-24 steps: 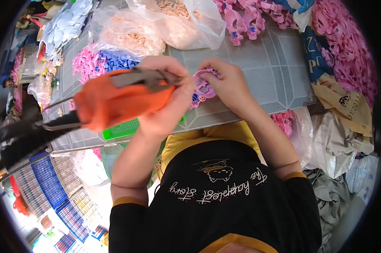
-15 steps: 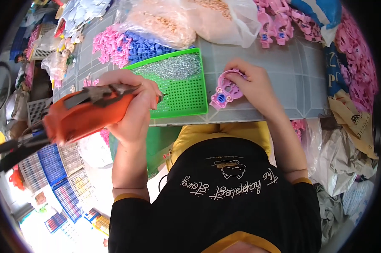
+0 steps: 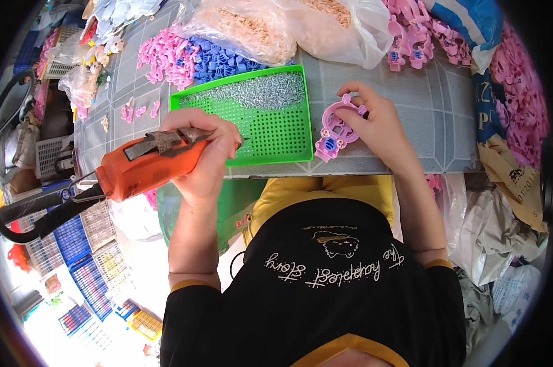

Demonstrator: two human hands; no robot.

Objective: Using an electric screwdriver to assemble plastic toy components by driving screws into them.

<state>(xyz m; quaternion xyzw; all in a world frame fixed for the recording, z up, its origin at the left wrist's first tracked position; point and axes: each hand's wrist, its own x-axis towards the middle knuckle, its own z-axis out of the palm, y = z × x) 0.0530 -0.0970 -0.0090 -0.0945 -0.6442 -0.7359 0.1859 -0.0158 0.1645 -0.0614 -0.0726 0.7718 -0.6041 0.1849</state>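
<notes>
My left hand is wrapped round an orange electric screwdriver, whose bit end points right over the green tray. A dark cable runs off from its back end to the left. Perforated and shallow, the green tray has many small silver screws heaped along its far side. Just right of the tray, my right hand grips a pink plastic toy part by its rounded frame, thumb inside the ring. A small blue piece is set in the part's near end.
Behind the tray lie piles of small pink pieces and blue pieces. Clear bags of peach-coloured parts stand at the back. More pink parts lie far right, beside a large sack. A few loose pink pieces rest left of the tray.
The whole view has shifted slightly, so the tray appears further right. The screwdriver's back end has swung a little rightward. My right hand still grips the pink toy part.
</notes>
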